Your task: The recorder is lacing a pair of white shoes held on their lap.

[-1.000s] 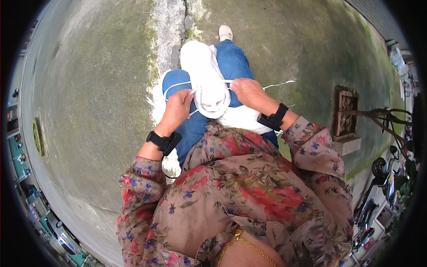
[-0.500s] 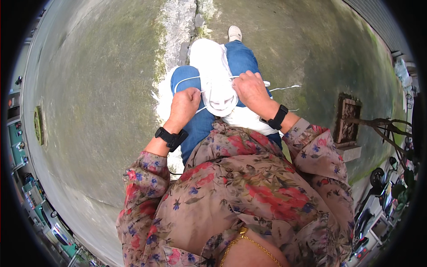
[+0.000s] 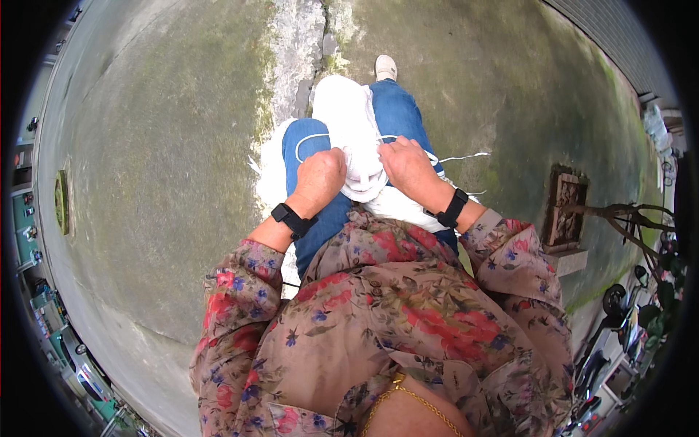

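Left hand (image 3: pixel 321 177) has drawn nearer the white fabric shoe (image 3: pixel 339 106) on the lap (image 3: pixel 331 214), its fingers (image 3: pixel 336 156) and those of the right hand (image 3: pixel 408 164) bunched, grip hidden, seemingly adjusting the thin white lace (image 3: pixel 298 150), which calls for even tension.

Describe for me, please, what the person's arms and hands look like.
Loose beige fabric sleeves with red and blue flowers stop partway down the forearms. The ungloved left hand has a black wrist strap; the ungloved right hand has a similar black wristband.
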### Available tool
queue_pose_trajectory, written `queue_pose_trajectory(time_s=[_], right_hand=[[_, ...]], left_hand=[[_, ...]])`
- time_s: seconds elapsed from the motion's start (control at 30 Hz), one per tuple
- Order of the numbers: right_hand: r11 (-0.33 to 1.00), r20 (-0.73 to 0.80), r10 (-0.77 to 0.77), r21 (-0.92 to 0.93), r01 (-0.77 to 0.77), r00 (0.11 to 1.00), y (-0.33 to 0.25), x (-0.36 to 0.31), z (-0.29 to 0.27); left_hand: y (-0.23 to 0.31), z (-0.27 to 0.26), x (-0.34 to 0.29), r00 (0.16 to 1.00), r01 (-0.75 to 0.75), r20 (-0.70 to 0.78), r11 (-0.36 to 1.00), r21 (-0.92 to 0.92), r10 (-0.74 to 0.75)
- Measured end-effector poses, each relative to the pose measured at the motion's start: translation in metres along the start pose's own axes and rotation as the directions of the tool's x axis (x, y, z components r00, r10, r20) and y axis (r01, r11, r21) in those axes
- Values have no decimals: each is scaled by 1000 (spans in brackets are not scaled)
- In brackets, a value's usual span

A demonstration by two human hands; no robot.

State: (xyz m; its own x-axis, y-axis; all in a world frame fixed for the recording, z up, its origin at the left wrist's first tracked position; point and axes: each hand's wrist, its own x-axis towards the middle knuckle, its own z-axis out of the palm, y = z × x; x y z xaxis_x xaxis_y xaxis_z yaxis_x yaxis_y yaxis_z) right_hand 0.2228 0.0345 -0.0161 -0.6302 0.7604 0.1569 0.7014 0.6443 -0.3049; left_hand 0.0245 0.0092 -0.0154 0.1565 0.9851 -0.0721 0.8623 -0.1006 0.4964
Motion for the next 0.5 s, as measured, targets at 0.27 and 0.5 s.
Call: queue_pose_trajectory(time_s=[0.27, 0.5], right_hand=[[964, 80, -132, -220, 147, 988, -12, 5, -2], [896, 389, -45, -391, 209, 920, -30, 8, -11]], left_hand=[[17, -2, -18, 984, -140, -55, 928, 345, 168], [36, 3, -18, 952, -304, 151, 775, 554, 266]])
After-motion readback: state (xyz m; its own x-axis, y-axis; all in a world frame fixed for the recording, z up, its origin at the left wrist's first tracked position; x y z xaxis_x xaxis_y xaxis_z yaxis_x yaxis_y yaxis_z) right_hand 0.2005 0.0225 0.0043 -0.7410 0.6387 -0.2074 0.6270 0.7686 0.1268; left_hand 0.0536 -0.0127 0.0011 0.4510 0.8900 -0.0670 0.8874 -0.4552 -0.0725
